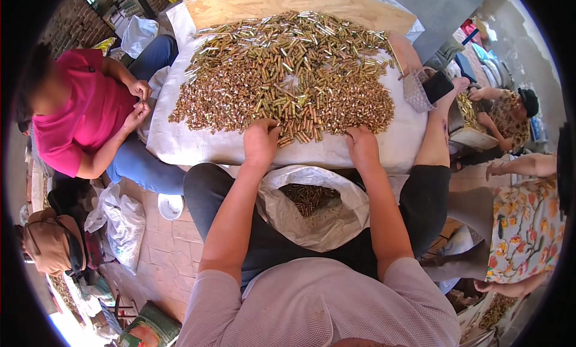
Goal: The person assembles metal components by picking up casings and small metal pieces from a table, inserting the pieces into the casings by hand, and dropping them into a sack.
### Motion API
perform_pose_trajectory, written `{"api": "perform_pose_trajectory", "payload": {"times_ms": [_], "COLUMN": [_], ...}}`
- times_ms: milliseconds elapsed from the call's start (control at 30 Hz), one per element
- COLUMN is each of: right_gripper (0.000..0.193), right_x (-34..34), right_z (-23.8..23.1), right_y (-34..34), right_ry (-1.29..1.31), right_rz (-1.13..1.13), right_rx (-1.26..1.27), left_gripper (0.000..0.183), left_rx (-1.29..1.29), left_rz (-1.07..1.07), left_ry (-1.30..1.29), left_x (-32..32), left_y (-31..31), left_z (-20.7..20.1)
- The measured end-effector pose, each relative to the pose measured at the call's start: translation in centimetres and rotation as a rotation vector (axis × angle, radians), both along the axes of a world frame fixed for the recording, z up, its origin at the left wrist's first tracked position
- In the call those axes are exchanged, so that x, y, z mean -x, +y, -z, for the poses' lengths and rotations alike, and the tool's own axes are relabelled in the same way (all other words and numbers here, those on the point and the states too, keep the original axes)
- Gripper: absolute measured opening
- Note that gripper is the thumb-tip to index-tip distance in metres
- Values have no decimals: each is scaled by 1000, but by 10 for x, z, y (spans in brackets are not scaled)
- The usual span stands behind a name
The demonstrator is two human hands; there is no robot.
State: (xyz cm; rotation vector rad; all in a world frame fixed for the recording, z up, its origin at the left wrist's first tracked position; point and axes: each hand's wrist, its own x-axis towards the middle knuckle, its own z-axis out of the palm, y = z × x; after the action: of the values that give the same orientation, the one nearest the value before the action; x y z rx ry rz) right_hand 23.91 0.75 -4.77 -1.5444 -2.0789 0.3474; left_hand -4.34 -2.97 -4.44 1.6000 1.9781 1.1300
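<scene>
At the near edge of a white-covered table (174,146), my left hand (260,144) is closed with its thumb and fingertips together, touching the left heap of small copper-coloured metal pieces (216,98). What its fingers hold is too small to make out. My right hand (363,147) is curled in the same way beside the right heap of small pieces (360,104), its fingertips partly hidden. Longer brass-coloured metal tubes (294,104) lie loosely between the hands. Between my knees an open white woven sack (276,179) holds similar tubes (306,198).
A larger pile of brass tubes (288,41) spreads toward a wooden board (300,8) at the far edge. On the left a person in a pink top (90,107) works with both hands. A dark phone (438,86) rests by a basket (415,90). Other people (510,116) sit at right.
</scene>
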Motion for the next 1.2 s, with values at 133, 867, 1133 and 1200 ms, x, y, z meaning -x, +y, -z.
{"api": "perform_pose_trajectory", "payload": {"times_ms": [133, 867, 1133, 1200], "right_gripper": [14, 14, 13, 11], "right_x": [1, 1, -1, 7], "right_z": [-1, -15, -3, -7], "right_y": [0, -8, -6, -10], "right_ry": [-17, -244, 73, 313], "right_rz": [-4, -150, -190, -181], "right_rx": [13, 87, 106, 225], "left_gripper": [17, 14, 16, 14], "left_rx": [-25, 112, 257, 229], "left_rz": [67, 362, 367, 348], "left_ry": [-130, -688, -1061, -1201], "left_x": [-4, -28, -24, -25], "left_y": [-4, -5, -7, -7], "left_z": [-6, -11, -25, -26]}}
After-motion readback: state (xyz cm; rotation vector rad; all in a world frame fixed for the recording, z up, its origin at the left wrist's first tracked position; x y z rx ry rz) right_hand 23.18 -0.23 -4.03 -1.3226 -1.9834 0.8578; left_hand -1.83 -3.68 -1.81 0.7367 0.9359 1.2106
